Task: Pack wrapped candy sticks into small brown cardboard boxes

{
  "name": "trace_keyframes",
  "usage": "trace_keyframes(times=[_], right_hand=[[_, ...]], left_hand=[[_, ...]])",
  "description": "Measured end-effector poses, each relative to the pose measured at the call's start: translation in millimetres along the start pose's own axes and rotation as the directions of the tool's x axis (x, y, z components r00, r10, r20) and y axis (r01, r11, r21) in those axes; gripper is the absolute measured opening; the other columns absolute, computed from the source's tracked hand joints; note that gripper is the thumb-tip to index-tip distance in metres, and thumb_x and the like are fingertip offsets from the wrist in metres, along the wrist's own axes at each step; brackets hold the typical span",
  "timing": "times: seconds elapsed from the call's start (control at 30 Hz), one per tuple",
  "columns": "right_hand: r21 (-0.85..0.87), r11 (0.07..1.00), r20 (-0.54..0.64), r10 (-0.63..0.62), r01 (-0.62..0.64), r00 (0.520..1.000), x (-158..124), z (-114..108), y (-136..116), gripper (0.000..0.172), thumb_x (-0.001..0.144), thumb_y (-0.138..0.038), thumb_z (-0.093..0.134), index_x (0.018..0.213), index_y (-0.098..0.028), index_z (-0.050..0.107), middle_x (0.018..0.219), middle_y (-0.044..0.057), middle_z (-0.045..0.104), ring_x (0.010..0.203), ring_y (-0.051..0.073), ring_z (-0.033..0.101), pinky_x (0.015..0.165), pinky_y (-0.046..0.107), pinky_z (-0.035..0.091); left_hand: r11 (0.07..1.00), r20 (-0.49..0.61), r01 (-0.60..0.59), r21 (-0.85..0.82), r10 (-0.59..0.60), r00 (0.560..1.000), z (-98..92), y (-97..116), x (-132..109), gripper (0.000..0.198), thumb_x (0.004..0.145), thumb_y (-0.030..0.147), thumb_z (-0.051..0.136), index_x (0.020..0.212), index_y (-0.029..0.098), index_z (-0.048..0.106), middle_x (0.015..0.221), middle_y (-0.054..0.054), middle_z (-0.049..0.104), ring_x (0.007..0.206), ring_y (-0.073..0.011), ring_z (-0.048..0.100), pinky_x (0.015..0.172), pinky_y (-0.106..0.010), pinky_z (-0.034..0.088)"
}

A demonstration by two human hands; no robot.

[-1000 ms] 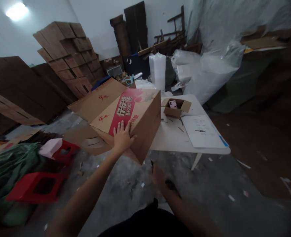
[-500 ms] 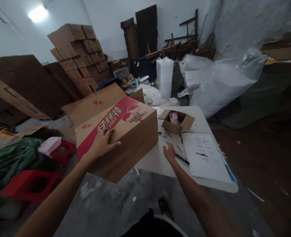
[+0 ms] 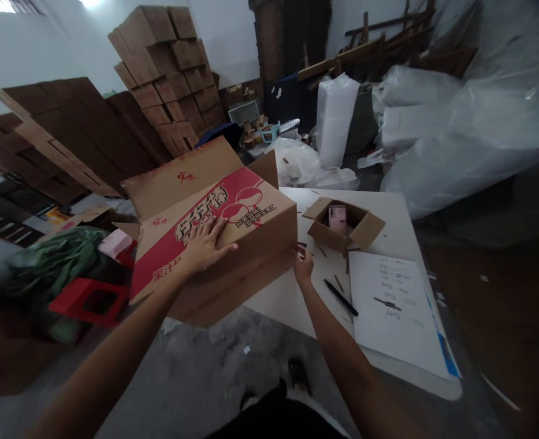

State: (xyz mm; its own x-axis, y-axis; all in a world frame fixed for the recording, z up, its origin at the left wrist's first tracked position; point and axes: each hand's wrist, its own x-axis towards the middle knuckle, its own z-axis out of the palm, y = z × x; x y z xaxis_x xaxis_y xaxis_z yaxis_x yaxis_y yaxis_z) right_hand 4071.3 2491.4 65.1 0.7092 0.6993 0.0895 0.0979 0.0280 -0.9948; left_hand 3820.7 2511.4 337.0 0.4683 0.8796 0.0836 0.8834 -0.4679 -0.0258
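A large cardboard carton (image 3: 233, 268) with a red printed band lies tilted on the white table (image 3: 278, 305), its flaps folded out at the back. My left hand (image 3: 205, 247) lies spread on the printed face, holding nothing. Close to the carton's right edge, my right hand (image 3: 303, 263) has its fingers bent together near a small dark piece; what they hold, if anything, is too small to tell. A small open box (image 3: 331, 239) stands behind that hand, a pinkish, pixelated item inside. To the right are a black pen (image 3: 341, 297) and a sheet with handwriting (image 3: 397, 311).
Red plastic stools (image 3: 91, 299) and green sheeting (image 3: 45, 268) are on the floor at the left. Stacked cartons (image 3: 173, 79) rise behind. White foam rolls (image 3: 336, 119) and plastic-wrapped bundles (image 3: 471, 140) stand beyond the table. Thin dark strips lie near the pen.
My right hand has moved from beside the pen to the carton's right edge, and its fingers have closed. My left hand stays on the carton. The view has shifted.
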Motion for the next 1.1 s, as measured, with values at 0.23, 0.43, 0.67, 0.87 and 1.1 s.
trace_keyframes(times=[0.23, 0.43, 0.67, 0.87, 1.1], right_hand=[[-0.072, 0.997, 0.151, 0.005, 0.006, 0.989, 11.4, -15.9, 1.1, 0.059, 0.069, -0.075, 0.058, 0.066, -0.016, 0.054, 0.071, 0.003, 0.056, 0.072, 0.015, 0.049, 0.072, 0.028, 0.038], [-0.255, 0.917, 0.412, -0.183, 0.306, 0.892, 13.3, -38.7, -8.7, 0.052, 0.091, -0.061, 0.043, 0.071, -0.016, 0.058, 0.069, 0.003, 0.059, 0.068, 0.016, 0.049, 0.074, 0.031, 0.036], [-0.539, 0.381, 0.713, -0.269, 0.751, 0.648, -25.1, -15.8, -61.8, 0.027, 0.087, -0.04, 0.064, 0.083, -0.014, 0.069, 0.089, 0.012, 0.069, 0.095, 0.026, 0.054, 0.093, 0.04, 0.026], [-0.543, 0.462, 0.561, -0.421, 0.701, 0.712, -73.2, -11.2, -32.1, 0.017, 0.09, -0.031, 0.063, 0.079, -0.019, 0.064, 0.084, 0.003, 0.064, 0.092, 0.021, 0.05, 0.082, 0.037, 0.023], [-0.462, 0.449, 0.492, -0.587, 0.765, 0.643, -71.8, -47.5, -6.9, 0.026, 0.095, -0.029, 0.056, 0.072, -0.018, 0.061, 0.07, 0.002, 0.059, 0.082, 0.02, 0.048, 0.079, 0.035, 0.024]], left_hand=[[0.996, -0.011, 0.087, -0.025, -0.087, 0.996, 7.8, -0.3, 7.7, 0.094, 0.08, 0.083, 0.038, 0.155, 0.03, 0.023, 0.161, -0.009, 0.023, 0.149, -0.031, 0.02, 0.121, -0.054, 0.01], [0.995, -0.015, 0.099, -0.03, -0.1, 0.995, 9.3, -3.3, 7.7, 0.094, 0.08, 0.084, 0.038, 0.155, 0.029, 0.025, 0.16, -0.008, 0.025, 0.149, -0.0298, 0.02, 0.121, -0.053, 0.011], [0.988, -0.092, 0.153, 0.007, -0.151, 0.984, 13.1, 18.3, 10.4, 0.101, 0.076, 0.088, 0.034, 0.152, 0.021, 0.031, 0.157, -0.016, 0.03, 0.146, -0.035, 0.023, 0.119, -0.052, 0.017], [0.984, -0.114, 0.172, 0.05, -0.166, 0.98, 9.3, 35.1, 25.6, 0.111, 0.066, 0.092, 0.045, 0.147, 0.017, 0.038, 0.147, -0.024, 0.037, 0.137, -0.0426, 0.035, 0.112, -0.054, 0.026], [0.995, -0.122, 0.1, 0.029, -0.096, 0.988, 12.1, 55.8, 42.9, 0.109, 0.064, 0.092, 0.045, 0.144, 0.017, 0.042, 0.14, -0.024, 0.041, 0.134, -0.0414, 0.037, 0.111, -0.055, 0.025]])
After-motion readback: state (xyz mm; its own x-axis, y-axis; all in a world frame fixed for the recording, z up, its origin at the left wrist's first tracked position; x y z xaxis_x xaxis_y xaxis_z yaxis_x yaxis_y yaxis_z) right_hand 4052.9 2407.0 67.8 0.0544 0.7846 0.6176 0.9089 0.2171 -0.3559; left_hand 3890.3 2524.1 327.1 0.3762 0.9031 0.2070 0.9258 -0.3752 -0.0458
